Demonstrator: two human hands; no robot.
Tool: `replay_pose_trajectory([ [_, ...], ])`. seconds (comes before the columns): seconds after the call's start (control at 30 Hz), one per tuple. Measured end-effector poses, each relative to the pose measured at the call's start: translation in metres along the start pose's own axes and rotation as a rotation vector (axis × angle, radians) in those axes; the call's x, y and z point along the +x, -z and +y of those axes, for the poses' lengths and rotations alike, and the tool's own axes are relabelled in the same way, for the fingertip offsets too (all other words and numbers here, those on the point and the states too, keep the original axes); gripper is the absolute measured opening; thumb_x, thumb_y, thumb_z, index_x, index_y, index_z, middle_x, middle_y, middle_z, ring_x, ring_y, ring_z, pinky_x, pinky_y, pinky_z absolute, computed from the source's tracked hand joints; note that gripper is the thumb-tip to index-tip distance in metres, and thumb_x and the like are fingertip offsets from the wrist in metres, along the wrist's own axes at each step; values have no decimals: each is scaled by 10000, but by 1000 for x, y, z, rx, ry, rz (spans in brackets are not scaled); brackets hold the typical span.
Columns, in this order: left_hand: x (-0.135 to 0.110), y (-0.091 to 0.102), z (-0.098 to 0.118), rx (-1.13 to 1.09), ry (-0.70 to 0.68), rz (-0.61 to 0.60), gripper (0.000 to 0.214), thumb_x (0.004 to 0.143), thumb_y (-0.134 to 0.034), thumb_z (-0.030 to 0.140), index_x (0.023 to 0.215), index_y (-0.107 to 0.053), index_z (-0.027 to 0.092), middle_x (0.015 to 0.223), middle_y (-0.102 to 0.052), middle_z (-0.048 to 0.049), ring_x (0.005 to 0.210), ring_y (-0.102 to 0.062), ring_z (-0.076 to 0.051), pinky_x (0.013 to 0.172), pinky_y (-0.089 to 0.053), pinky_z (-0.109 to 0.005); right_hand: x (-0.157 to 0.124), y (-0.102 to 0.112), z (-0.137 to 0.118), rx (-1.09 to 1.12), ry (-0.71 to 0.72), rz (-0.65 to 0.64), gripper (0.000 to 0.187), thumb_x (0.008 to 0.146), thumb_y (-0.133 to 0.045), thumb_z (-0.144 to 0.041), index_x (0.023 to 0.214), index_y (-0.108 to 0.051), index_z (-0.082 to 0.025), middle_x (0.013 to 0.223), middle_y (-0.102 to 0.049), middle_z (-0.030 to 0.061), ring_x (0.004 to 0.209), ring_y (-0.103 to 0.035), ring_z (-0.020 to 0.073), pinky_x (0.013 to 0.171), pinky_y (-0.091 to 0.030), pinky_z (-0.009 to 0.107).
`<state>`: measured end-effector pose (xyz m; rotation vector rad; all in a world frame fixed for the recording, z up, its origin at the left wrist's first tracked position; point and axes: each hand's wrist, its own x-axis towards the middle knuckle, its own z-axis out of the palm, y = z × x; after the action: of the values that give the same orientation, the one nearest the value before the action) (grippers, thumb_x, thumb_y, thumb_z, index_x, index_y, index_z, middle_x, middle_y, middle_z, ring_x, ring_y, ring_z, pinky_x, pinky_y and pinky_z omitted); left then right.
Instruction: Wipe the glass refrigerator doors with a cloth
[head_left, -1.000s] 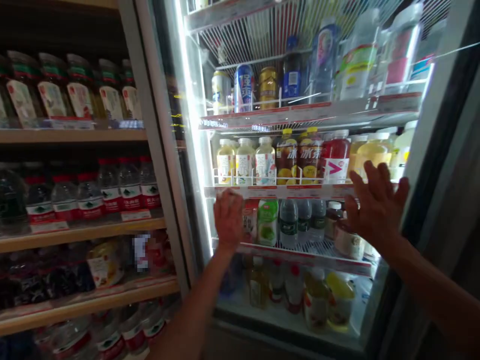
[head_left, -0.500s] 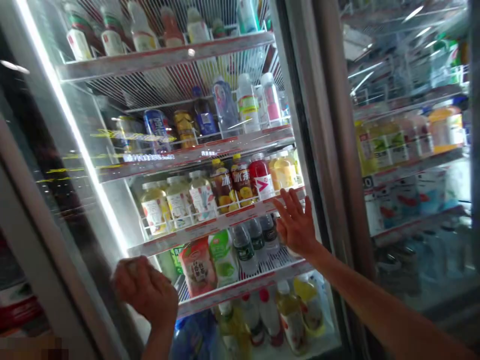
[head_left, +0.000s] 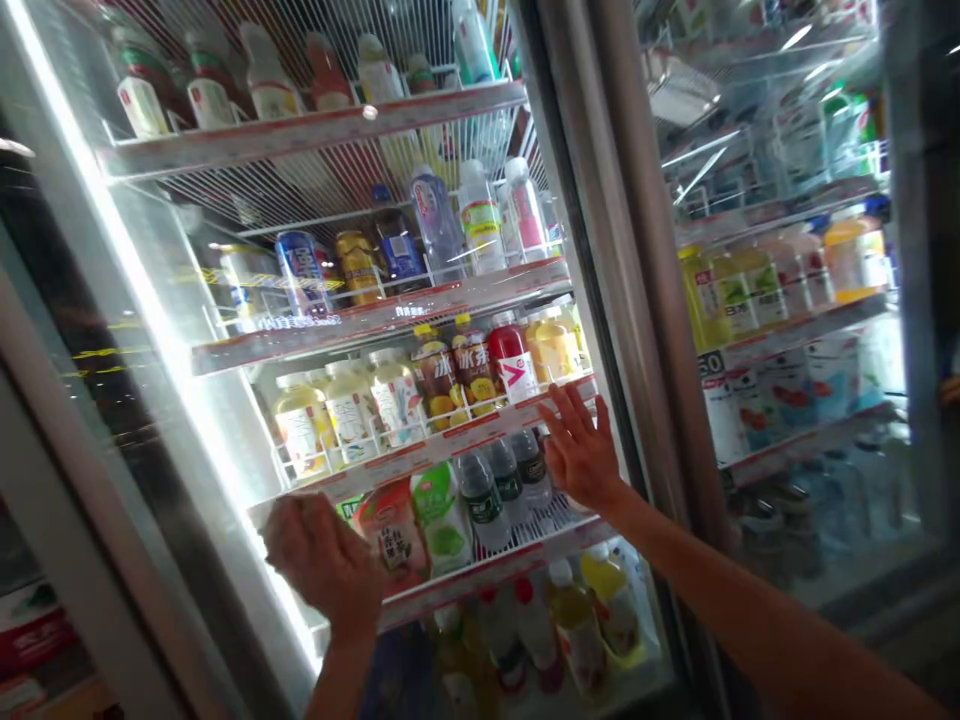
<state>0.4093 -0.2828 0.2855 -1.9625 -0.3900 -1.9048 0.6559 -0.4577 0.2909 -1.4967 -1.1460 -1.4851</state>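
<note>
One head-worn view, tilted, looks forward and slightly down, close to a drinks cooler's glass door (head_left: 225, 420).

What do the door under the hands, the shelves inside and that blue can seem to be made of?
The door under the left hand and right hand looks like clear glass: drinks show through and it carries reflections. The shelves look like white-coated metal wire, a thin grid. The blue can looks like glossy printed metal, probably aluminium.
</note>
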Motion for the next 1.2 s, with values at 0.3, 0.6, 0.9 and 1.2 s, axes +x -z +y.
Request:
replay_pose_trajectory([
  [0.3,-15,-5,14,27,-293,-107,576,810,-504,95,1348,-400,272,1414,-407,-63,1362,-263,-242,1123,-220,-464,0,1,3,-17,31,7,493,885,-395,-233,1375,-344,-223,1422,-402,82,1387,-211,204,1130,-135,472],
  [0.6,-16,-27,57,-62,-450,-199,535,834,-455,82,1329,-424,282,1317,-525,-15,1373,-232,-211,1134,-204,-420,0,0,3,-20,23,25,540,881,-390,-227,1410,-278,-234,1446,-366,73,1386,-214,203,1135,-128,473],
  [0.9,21,-24,39,96,-128,86,504,835,-468,117,1326,-431,224,1428,-382,-97,1372,-236,-248,1096,-248,-489,-1,-1,2,-9,13,29,582,873,-398,-222,1430,-232,-251,1478,-308,50,1389,-204,204,1139,-113,478],
  [1.2,47,-5,-4,123,-116,102,470,845,-448,145,1310,-454,207,1369,-455,-125,1313,-353,-257,1056,-308,-482,-1,0,3,-6,9,11,571,865,-414,-214,1417,-270,-251,1468,-328,59,1381,-229,211,1136,-123,479],
])
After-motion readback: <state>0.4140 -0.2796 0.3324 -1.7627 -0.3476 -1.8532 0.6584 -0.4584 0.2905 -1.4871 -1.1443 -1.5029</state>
